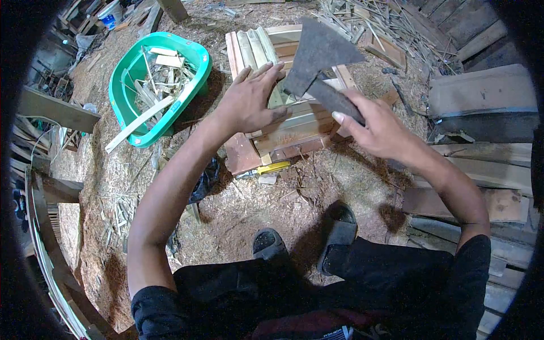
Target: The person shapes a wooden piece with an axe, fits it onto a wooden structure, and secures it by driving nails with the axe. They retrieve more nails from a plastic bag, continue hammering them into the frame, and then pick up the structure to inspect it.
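My right hand (pixel 374 127) is closed round the short dark handle of a hatchet (pixel 323 51), raised over a low wooden frame. The hatchet's broad, dark blade points up and away from me. My left hand (pixel 249 102) is open, fingers spread, over the near end of several pale wooden strips (pixel 258 48) on the left of the frame. The front of the wooden frame (pixel 297 133) is made of stacked slats. A yellow-handled tool (pixel 275 168) lies at its near left foot.
A green plastic tub (pixel 116 96) full of wood offcuts stands to the left, a long strip leaning over its rim. Boards (pixel 481 153) are stacked along the right. Sawdust and chips cover the floor around my sandals (pixel 340 232). Thin scrap sticks (pixel 385 22) lie heaped behind.
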A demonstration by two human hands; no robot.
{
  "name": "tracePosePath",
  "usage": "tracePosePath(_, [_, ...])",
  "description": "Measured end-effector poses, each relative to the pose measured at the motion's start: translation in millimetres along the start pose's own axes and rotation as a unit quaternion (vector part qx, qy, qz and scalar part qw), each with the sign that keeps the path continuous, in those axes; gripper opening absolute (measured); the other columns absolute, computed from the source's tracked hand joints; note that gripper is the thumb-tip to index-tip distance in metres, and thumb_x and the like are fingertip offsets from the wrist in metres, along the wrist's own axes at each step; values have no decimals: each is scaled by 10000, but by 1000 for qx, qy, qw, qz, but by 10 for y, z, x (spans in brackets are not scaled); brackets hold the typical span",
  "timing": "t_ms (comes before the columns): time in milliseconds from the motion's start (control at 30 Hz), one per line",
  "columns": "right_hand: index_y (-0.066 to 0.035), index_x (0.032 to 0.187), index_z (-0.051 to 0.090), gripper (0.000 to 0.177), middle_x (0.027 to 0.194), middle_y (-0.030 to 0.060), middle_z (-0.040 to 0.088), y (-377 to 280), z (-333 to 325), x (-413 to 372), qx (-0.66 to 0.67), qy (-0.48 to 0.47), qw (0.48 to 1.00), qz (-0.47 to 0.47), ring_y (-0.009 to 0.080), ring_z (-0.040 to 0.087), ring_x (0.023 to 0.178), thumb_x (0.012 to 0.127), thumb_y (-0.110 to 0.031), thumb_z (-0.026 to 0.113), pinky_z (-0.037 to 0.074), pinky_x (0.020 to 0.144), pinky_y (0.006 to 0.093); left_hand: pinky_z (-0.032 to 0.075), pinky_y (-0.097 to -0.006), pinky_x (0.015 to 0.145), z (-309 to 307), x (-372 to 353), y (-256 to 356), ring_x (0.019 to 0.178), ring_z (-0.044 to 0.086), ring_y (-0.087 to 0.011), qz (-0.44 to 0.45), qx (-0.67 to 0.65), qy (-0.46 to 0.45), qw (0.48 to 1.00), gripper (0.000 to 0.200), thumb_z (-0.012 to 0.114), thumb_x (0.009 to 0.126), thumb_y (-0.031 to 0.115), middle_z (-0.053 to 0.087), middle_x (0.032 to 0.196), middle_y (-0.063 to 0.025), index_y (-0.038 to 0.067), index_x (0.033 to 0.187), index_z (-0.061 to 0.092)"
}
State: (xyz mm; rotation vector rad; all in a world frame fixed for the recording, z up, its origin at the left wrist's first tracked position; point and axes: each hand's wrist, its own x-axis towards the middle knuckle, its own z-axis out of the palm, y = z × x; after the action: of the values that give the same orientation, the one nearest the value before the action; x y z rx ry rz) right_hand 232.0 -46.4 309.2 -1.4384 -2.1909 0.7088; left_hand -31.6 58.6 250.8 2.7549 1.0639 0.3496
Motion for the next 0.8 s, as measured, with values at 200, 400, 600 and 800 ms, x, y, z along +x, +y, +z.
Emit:
tracePosePath(200, [-3, 1228, 495, 358, 823, 211, 632, -213, -192, 42, 61, 61, 994, 61, 315, 674, 781, 965, -242, 548, 507, 708, 433, 193, -492, 1189, 5, -2, 6, 1431, 305, -345, 10, -3, -2, 1000, 895, 575, 857, 612, 383, 1486, -252, -15, 1454, 348])
tracePosePath(400, [9, 1277, 488, 406, 973, 299, 658, 52, 21, 20, -22, -31, 999, -14, 426, 671, 903, 955, -230, 553, 521, 804, 480, 193, -491, 1189, -18, 8, 25, 1437, 295, -342, -4, 6, -17, 1000, 883, 570, 859, 608, 376, 1494, -246, -16, 1448, 360])
tracePosePath(600, [-1, 1205, 519, 348, 845, 213, 649, 0, -152, 50, 8, 73, 997, 4, 341, 675, 778, 951, -233, 577, 510, 699, 427, 196, -489, 1188, 17, 7, 0, 1436, 294, -345, 10, 11, -5, 1000, 880, 574, 861, 599, 377, 1493, -247, -26, 1444, 363])
tracePosePath(800, [-8, 1208, 506, 345, 854, 242, 644, 42, -44, 42, 25, 40, 999, 11, 368, 671, 805, 955, -238, 555, 506, 707, 442, 177, -489, 1198, -45, 19, 58, 1444, 288, -313, -13, 11, -25, 1000, 879, 570, 855, 590, 371, 1513, -194, -4, 1460, 334])
